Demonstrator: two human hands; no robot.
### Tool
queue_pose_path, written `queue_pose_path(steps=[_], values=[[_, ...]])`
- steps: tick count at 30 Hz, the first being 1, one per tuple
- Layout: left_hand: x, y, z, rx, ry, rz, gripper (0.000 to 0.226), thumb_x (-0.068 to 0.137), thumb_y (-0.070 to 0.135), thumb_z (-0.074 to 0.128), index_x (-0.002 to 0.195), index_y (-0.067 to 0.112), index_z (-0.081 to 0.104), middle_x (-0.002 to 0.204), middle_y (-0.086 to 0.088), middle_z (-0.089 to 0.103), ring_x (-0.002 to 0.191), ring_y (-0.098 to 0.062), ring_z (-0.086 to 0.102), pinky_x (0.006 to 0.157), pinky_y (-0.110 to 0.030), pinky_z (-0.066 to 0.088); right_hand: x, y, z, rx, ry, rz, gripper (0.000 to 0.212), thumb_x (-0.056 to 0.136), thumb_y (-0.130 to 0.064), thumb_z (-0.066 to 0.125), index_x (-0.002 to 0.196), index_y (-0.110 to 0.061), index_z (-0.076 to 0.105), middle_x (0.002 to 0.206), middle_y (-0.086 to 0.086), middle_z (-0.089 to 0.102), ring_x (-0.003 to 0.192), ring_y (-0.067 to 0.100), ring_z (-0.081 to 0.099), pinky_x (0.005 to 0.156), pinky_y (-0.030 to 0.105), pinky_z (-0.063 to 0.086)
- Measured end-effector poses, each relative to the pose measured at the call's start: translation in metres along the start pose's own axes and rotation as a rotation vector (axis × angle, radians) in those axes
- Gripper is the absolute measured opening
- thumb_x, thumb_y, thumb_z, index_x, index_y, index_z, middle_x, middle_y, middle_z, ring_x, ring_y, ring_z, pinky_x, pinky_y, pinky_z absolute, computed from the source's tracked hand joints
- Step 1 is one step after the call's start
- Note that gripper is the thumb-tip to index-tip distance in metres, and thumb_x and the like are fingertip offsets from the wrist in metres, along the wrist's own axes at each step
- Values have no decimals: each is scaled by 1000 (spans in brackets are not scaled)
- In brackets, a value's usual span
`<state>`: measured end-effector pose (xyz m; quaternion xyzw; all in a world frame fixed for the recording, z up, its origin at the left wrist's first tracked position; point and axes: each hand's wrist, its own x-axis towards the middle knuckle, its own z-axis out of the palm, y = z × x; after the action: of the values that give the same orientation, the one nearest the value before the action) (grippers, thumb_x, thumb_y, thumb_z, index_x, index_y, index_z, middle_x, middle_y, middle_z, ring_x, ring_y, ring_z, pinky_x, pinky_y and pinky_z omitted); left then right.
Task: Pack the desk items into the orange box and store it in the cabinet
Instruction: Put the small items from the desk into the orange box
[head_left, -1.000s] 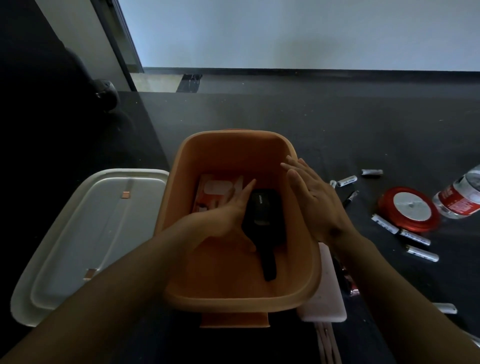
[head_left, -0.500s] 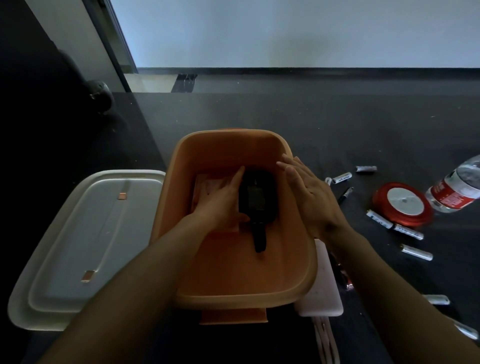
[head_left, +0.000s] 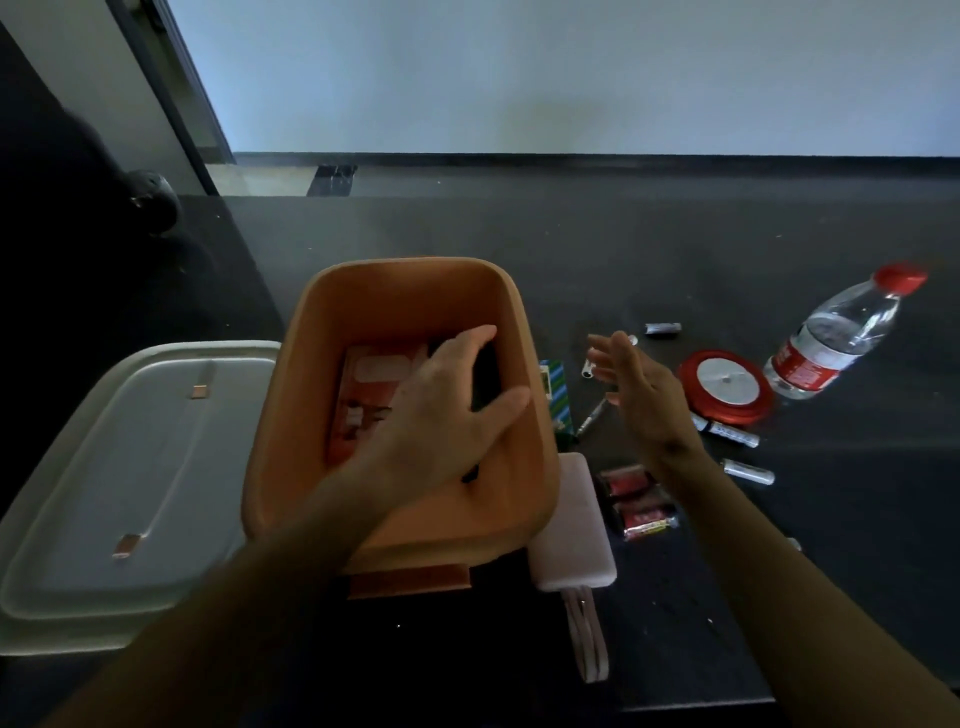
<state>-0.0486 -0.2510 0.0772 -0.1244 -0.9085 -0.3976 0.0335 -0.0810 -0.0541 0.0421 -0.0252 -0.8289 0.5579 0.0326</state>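
Orange plastic box (head_left: 415, 291) sits mid-desk (head_left: 623, 249) towards the near edge, with its white lid (head_left: 130, 467) lying flat just left of it. Left hand (head_left: 441, 410) is inside, grip wide, fingers laid over a black device (head_left: 485, 379) beside a red pack (head_left: 363, 405). Right hand (head_left: 639, 389) is outside on the right, grip wide, holding nothing, over loose batteries (head_left: 748, 470) and a marker (head_left: 589, 418).

Judgement: box looks stiff, light and smooth-walled. The rim is the best hold, with two hands on the short ends once loaded. White power bank (head_left: 571, 525), just beside the box's near right corner, is likely the heaviest item; take it by the body, not the strap. Batteries and the water bottle (head_left: 841, 338) at far right could roll.
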Motion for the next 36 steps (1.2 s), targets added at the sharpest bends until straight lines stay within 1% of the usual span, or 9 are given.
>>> queue_pose_path(steps=[3, 7, 13, 19, 23, 26, 29, 32, 36], values=[[-37, 51, 33, -87, 117, 79, 52, 84, 42, 53, 130, 24, 38, 121, 8, 43, 104, -2, 45, 75, -13, 40, -4, 7, -14, 30, -41, 36, 57, 93, -53, 23, 126, -17, 52, 129, 13, 55, 113, 19, 53, 95, 40, 43], [-70, 84, 97, 222, 128, 127, 38, 85, 49, 43, 114, 25, 38, 109, 0, 47, 84, -6, 43, 65, -13, 38, -15, 10, -35, 7, -149, 32, 68, 86, -64, 21, 128, -18, 50, 129, 11, 55, 115, 20, 52, 99, 45, 41], [-58, 66, 150, 632, -124, -521, 78, 86, 57, 43, 142, 12, 11, 147, -24, 11, 130, -42, 20, 98, -49, 33, -35, 22, -60, -4, -241, -9, 68, 83, -68, 22, 125, -25, 53, 125, 8, 58, 114, 19, 54, 98, 46, 42], [-44, 58, 159, 509, -159, -701, 88, 79, 42, 60, 143, 26, 0, 146, -24, 0, 130, -46, 12, 101, -54, 29, -32, 12, -59, -105, -365, -180, 44, 95, -45, 34, 128, -21, 50, 112, -7, 56, 83, -15, 52, 65, 6, 40], [-36, 58, 155, 416, -271, -806, 99, 77, 38, 65, 143, 30, -8, 143, -26, 14, 126, -44, 25, 96, -55, 36, -27, -7, -56, -130, -371, -247, 44, 95, -45, 35, 126, -20, 52, 116, 0, 61, 84, -9, 53, 61, 6, 38], [-35, 56, 149, 383, -242, -676, 86, 68, 29, 73, 136, 29, 21, 138, -13, 26, 116, -34, 40, 87, -50, 45, -22, -15, -54, -131, -369, -266, 46, 94, -45, 34, 128, -18, 51, 121, 5, 60, 86, -7, 50, 67, 11, 35], [-43, 62, 135, 386, -264, -608, 92, 69, 28, 72, 136, 32, 10, 136, -4, 27, 114, -29, 41, 85, -41, 44, -12, -21, -56, -66, -349, -236, 48, 93, -46, 34, 129, -18, 50, 130, 5, 55, 103, 4, 52, 80, 19, 41], [-48, 76, 113, 301, -230, -424, 75, 70, 28, 71, 123, 36, 18, 109, 0, 43, 79, -17, 49, 60, -33, 44, 2, -33, -61, 14, -290, -198, 52, 91, -51, 33, 127, -19, 52, 131, 7, 54, 113, 14, 52, 93, 35, 44], [-47, 106, 62, -24, -203, -293, 77, 72, 43, 70, 121, 49, 11, 119, -8, 47, 75, -16, 52, 58, -32, 48, 20, -55, -60, 101, -203, -178, 52, 91, -54, 32, 122, -20, 55, 127, 5, 57, 113, 19, 54, 95, 39, 42]])
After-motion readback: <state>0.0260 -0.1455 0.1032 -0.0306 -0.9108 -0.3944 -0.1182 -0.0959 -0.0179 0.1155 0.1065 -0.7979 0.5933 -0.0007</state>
